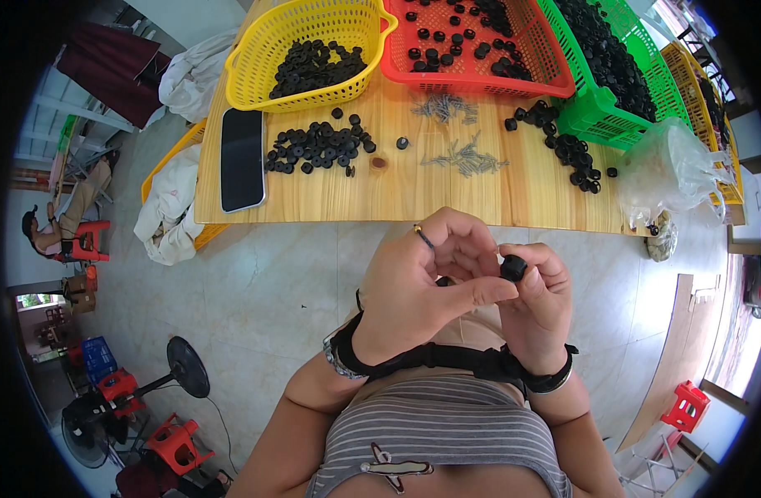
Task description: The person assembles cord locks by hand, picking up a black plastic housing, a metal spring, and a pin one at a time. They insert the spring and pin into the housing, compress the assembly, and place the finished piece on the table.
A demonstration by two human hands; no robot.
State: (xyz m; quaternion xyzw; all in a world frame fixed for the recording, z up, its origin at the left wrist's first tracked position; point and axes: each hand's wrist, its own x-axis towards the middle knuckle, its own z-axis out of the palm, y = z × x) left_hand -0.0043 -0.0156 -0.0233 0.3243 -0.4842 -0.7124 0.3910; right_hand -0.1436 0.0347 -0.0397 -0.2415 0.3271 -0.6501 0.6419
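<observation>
My left hand (pixel 434 286) and my right hand (pixel 540 303) meet in front of my body, just off the table's near edge. Between the fingertips and thumbs of both is a small black round cap-like part (pixel 513 267). My left fingers are curled, and a bit of something black shows below them, too hidden to name. On the wooden table (pixel 314 195) lie a pile of black washer-like discs (pixel 318 148), two heaps of thin metal pins (pixel 463 158) and a cluster of black round caps (pixel 573 158). One single black piece (pixel 402 143) sits between discs and pins.
A yellow basket (pixel 246 79) with discs, a red basket (pixel 480 83) and a green crate (pixel 600 124) of black parts line the far side. A dark-screened phone (pixel 243 158) lies at left, a clear plastic bag (pixel 667 170) at right. Fans (pixel 187 367) and red stools (pixel 177 444) stand behind left.
</observation>
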